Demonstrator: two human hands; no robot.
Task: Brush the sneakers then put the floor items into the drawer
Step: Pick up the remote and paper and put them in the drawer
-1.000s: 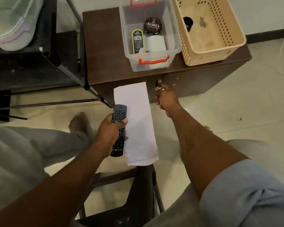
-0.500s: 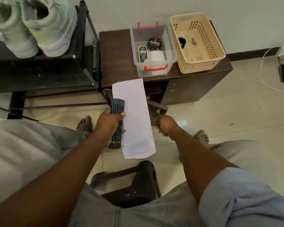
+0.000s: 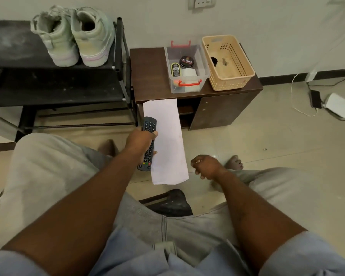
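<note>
left hand: fingers clamped round the remote and the paper sheet together, thumb across the keypad, both held in the air in front of the cabinet.
right hand: holds nothing, fingers curled loosely inward, hanging low beside the right knee.
remote: rigid plastic bar, light, smooth sides so a bit slippery. Judged best gripped at mid-length, as it is now, which keeps it balanced.
paper sheet: thin, limp, near weightless. It hangs below the grip and stands up above it, pinned only by the remote's back. Likely to crease or slide out if the grip eases, so feed it in edge-first, flat.
cabinet opening: dark open compartment visible behind the sheet's upper right. Cannot tell whether it is a drawer or a door bay, as the paper covers part of it.
sneakers: pair side by side on top of the black rack, heels toward camera, well apart from the hands.
clear box, beige basket: on the cabinet top, touching or nearly so.
risk: sheet snagging on the opening's edge during insertion.
</note>
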